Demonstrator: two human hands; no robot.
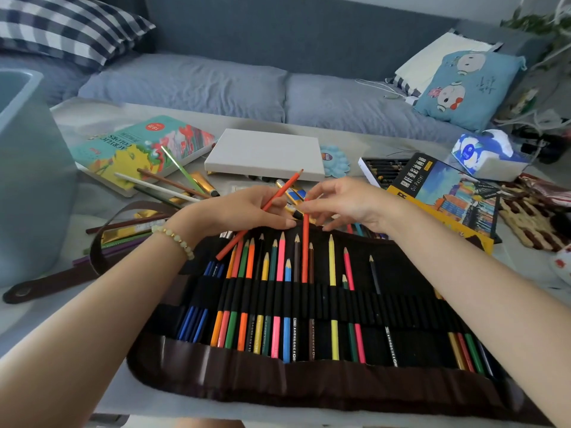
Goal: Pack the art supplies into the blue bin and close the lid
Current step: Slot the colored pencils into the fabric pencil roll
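Note:
A brown and black pencil roll [312,384] lies open at the table's front, with several coloured pencils in its loops. My left hand [244,211] grips a loose orange-red pencil [278,193] slanting over the roll's top edge. My right hand [349,202] pinches the top of an upright red pencil [305,251] that sits in a loop. The blue bin [27,168] stands at the far left, open. Behind lie an acrylic colours box [136,149], a white canvas [265,152], an oil pastel box [448,193] and loose brushes and paint tubes [173,186].
A blue flower palette [336,159] and an open pastel tray [383,168] sit behind my right hand. A tissue pack [488,152] and patterned cloth [531,217] lie at the right. A grey sofa [216,84] with cushions runs along the back.

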